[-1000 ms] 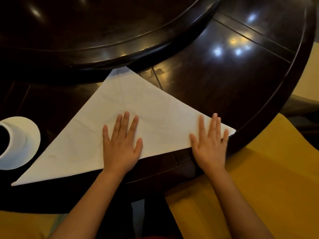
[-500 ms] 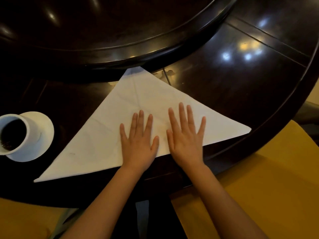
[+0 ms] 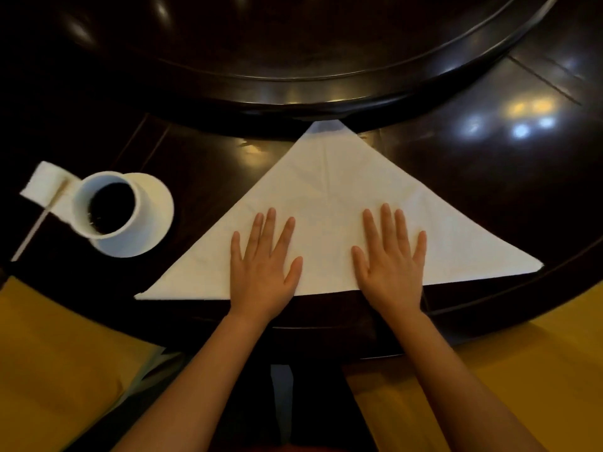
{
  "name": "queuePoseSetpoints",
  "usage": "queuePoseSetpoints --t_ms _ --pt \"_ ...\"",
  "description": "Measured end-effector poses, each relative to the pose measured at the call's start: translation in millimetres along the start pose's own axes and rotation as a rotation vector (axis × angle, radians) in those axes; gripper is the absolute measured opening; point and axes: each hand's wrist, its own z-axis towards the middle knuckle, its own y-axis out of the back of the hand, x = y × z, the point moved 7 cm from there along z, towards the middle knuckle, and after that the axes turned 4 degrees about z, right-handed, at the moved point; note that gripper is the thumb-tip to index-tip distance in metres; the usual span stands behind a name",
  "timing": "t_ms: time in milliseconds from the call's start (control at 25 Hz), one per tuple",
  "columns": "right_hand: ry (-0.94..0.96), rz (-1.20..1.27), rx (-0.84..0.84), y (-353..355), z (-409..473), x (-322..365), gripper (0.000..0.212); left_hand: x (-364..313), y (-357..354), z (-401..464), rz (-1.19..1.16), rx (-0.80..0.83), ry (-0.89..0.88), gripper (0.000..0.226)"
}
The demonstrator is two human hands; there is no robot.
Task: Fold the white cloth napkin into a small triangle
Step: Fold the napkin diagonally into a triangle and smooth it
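- The white cloth napkin [image 3: 329,203] lies flat as one large triangle on the dark polished round wooden table [image 3: 489,177], long edge nearest the person, apex just under the raised centre turntable [image 3: 293,60].
- Left hand [image 3: 262,265] and right hand [image 3: 390,262] press palms down along that near edge, fingers straight and spread, gripping nothing.
- Smoothing step, by the look of it; a big triangle, not yet small.
- Next up, likely: take one end corner and bring it across to halve it.
- White cup of dark liquid [image 3: 107,207] sits left, clear of the cloth.

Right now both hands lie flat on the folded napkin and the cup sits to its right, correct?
Not quite. The head view shows the cup to the left of the napkin. The left hand and right hand do lie flat on it.
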Motion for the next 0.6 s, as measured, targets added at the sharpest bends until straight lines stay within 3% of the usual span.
queuePoseSetpoints --t_ms 320,440,520,600 --pt "-0.014 0.008 -0.014 3 -4 0 0.063 98 -2 -51 -0.050 0.011 0.047 0.061" --pt "-0.027 -0.003 0.053 4 -16 0 0.066 121 2 -70 -0.071 -0.004 0.195 0.063" --pt "-0.043 0.011 0.083 7 -26 5 0.066 117 10 -73 -0.136 -0.069 0.369 0.066" --pt "0.085 -0.003 0.050 11 -29 27 0.063 75 21 -54 -0.231 -0.150 0.351 0.066"
